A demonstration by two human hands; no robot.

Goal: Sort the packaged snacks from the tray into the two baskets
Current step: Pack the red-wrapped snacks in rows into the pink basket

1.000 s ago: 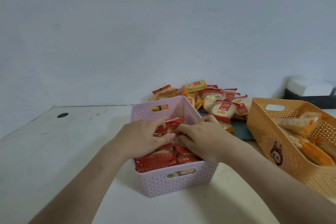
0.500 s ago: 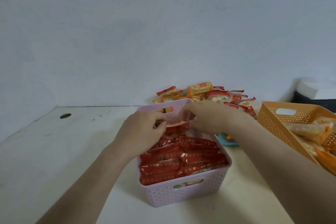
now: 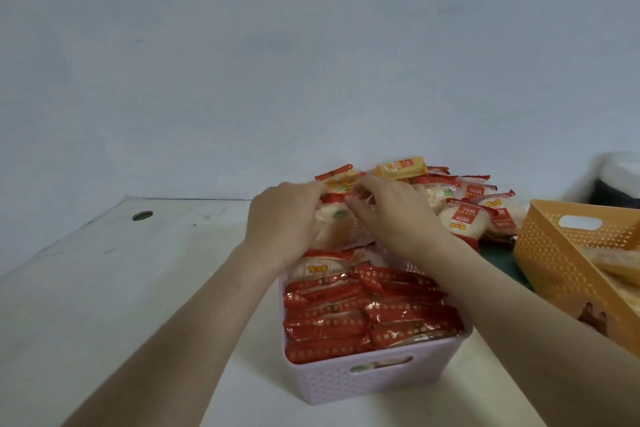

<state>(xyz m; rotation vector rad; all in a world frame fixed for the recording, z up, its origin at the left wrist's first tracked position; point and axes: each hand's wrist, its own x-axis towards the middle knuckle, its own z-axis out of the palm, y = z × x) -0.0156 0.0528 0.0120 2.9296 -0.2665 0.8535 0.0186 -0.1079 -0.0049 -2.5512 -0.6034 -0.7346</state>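
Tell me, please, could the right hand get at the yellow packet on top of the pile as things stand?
Probably yes: the yellow packet lies uncovered atop the pile, just beyond the right hand, nothing between.

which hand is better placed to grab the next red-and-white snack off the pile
Right, probably. The right hand sits beside the snack pile on that side, while the left hand is closed around a white packet over the pink basket.

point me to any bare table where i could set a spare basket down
The widest free patch is the white table left of the pink basket, running back to the small round hole. It is crowded behind and right: the snack pile, both hands, and the orange basket sit close together.
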